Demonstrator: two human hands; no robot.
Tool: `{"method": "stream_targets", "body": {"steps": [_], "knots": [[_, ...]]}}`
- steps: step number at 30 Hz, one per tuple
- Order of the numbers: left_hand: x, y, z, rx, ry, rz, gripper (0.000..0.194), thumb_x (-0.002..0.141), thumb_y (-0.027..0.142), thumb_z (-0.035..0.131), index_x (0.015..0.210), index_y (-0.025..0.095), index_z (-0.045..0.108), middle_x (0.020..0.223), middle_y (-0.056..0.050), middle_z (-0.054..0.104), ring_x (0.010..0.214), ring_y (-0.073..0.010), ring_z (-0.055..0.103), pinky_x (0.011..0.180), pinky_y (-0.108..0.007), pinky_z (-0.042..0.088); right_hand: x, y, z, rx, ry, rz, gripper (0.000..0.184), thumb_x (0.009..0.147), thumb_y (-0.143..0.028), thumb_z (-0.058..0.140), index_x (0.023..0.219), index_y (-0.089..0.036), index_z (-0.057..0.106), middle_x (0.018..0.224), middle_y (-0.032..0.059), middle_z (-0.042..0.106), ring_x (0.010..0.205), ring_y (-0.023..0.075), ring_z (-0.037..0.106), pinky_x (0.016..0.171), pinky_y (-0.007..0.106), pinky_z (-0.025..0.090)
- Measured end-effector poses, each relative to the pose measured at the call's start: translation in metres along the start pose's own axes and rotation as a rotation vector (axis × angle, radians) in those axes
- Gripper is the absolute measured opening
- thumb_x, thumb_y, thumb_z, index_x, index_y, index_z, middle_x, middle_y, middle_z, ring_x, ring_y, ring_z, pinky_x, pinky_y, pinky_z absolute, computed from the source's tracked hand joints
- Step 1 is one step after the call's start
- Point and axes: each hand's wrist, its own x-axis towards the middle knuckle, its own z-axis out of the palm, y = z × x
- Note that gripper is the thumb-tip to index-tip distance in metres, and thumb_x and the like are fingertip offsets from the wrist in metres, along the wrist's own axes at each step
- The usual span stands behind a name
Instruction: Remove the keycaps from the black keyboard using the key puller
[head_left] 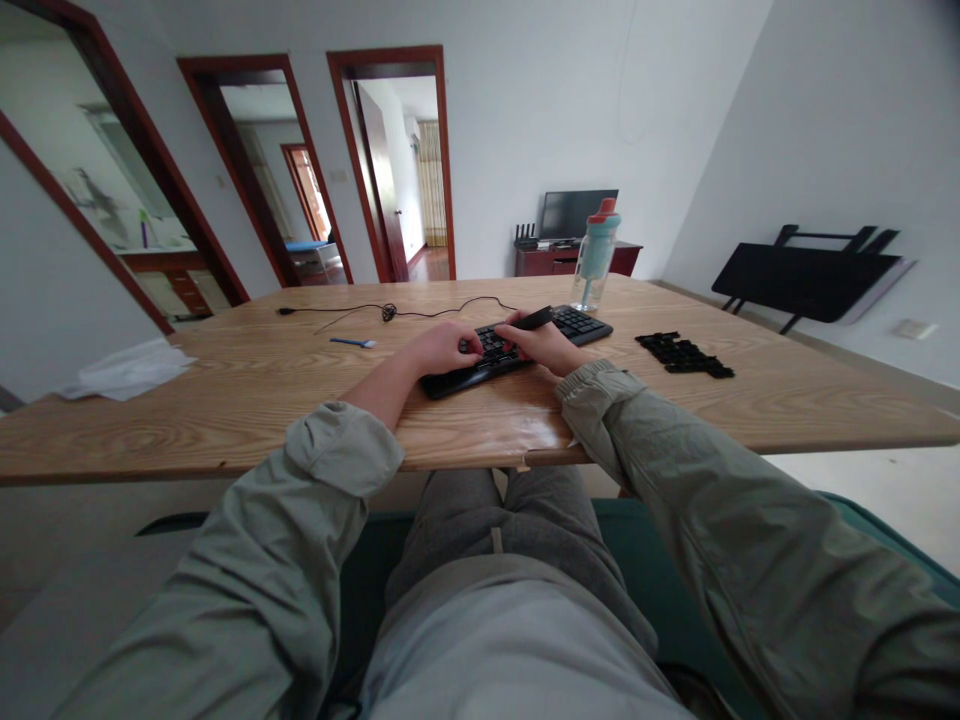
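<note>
A black keyboard (461, 380) lies at a slant on the wooden table in front of me, and some of its middle shows between my hands. My left hand (442, 347) is on its left part, fingers curled together over the keys; anything between the fingertips is too small to make out. My right hand (546, 345) rests on the middle of the keyboard, closed around a dark, thick-handled tool (534, 319) whose end sticks up to the right. The tool's working tip is hidden by the hand. Right of the keyboard sits a cluster of loose black keycaps (684, 355).
On the table (300, 430) a small blue-handled brush (352, 342) lies left of the keyboard. The thin black cable (435, 312) runs behind it. A clear bottle with a red lid (596, 255) stands behind the keyboard. White crumpled plastic (131, 370) lies far left.
</note>
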Motion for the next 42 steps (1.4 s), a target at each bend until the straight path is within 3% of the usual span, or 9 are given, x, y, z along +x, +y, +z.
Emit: {"method": "stream_targets", "body": {"steps": [10, 18, 26, 36, 42], "knots": [[0.002, -0.004, 0.002, 0.037, -0.012, 0.049, 0.025, 0.085, 0.03, 0.059, 0.1, 0.019, 0.076, 0.098, -0.002, 0.075, 0.088, -0.0147, 0.066, 0.081, -0.022, 0.045, -0.003, -0.008, -0.004, -0.041, -0.05, 0.065, 0.016, 0.085, -0.023, 0.068, 0.074, -0.018, 0.057, 0.054, -0.0037, 0.056, 0.042, 0.0064, 0.045, 0.038, 0.018, 0.034], [0.006, -0.004, 0.005, 0.068, -0.054, -0.004, 0.023, 0.085, 0.03, 0.062, 0.099, 0.019, 0.077, 0.098, -0.002, 0.076, 0.087, -0.0144, 0.066, 0.078, -0.022, 0.045, -0.002, -0.011, -0.005, -0.087, -0.053, 0.065, 0.016, 0.086, -0.027, 0.068, 0.078, -0.017, 0.058, 0.059, -0.0028, 0.057, 0.043, 0.0061, 0.043, 0.039, 0.02, 0.032], [0.005, 0.0, 0.004, 0.092, -0.085, -0.019, 0.022, 0.084, 0.03, 0.062, 0.096, 0.021, 0.077, 0.096, 0.0, 0.076, 0.084, -0.0142, 0.065, 0.075, -0.022, 0.045, -0.013, -0.016, -0.007, -0.276, -0.103, -0.078, 0.017, 0.081, -0.031, 0.069, 0.079, -0.018, 0.058, 0.056, -0.0028, 0.055, 0.047, 0.0101, 0.048, 0.043, 0.023, 0.035], [0.003, 0.009, 0.002, 0.121, -0.076, -0.056, 0.02, 0.081, 0.034, 0.063, 0.091, 0.02, 0.074, 0.089, -0.002, 0.072, 0.079, -0.0164, 0.062, 0.066, -0.026, 0.04, -0.024, -0.005, -0.01, -0.443, -0.183, -0.317, 0.019, 0.078, -0.036, 0.067, 0.081, -0.018, 0.061, 0.077, 0.0017, 0.065, 0.069, 0.0146, 0.056, 0.064, 0.028, 0.041], [0.0, 0.006, -0.002, 0.029, -0.017, -0.091, 0.019, 0.076, 0.034, 0.07, 0.084, 0.018, 0.066, 0.081, -0.001, 0.068, 0.071, -0.0149, 0.057, 0.061, -0.025, 0.038, -0.028, -0.005, -0.004, -0.483, -0.131, -0.331, 0.02, 0.078, -0.037, 0.066, 0.077, -0.019, 0.058, 0.073, 0.001, 0.063, 0.067, 0.0149, 0.054, 0.063, 0.029, 0.039]]}}
